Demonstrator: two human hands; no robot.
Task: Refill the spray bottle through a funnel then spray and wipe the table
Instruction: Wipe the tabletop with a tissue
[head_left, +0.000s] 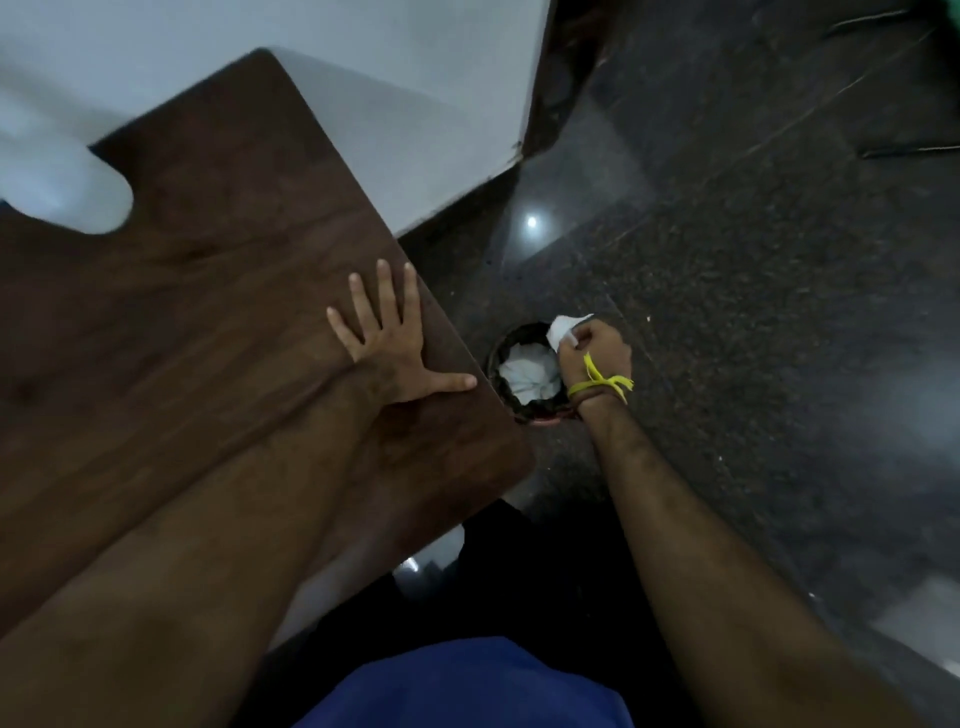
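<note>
Crumpled white tissue (563, 328) gripped above round bin (501, 358).

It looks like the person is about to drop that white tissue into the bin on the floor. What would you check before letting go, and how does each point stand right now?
1. Tissue held: the right hand grips the white tissue. Ok.
2. Hand over the bin: the bin lies just left of the fist, and the tissue sits near its rim, not its middle. Not ok.
3. Room in the bin: white waste already fills much of it; depth unclear. Cannot tell.
4. Steady support: the left hand rests flat on the table near its edge. Ok.
5. Table wiped dry: the picture is too dim and blurred. Cannot tell.
</note>
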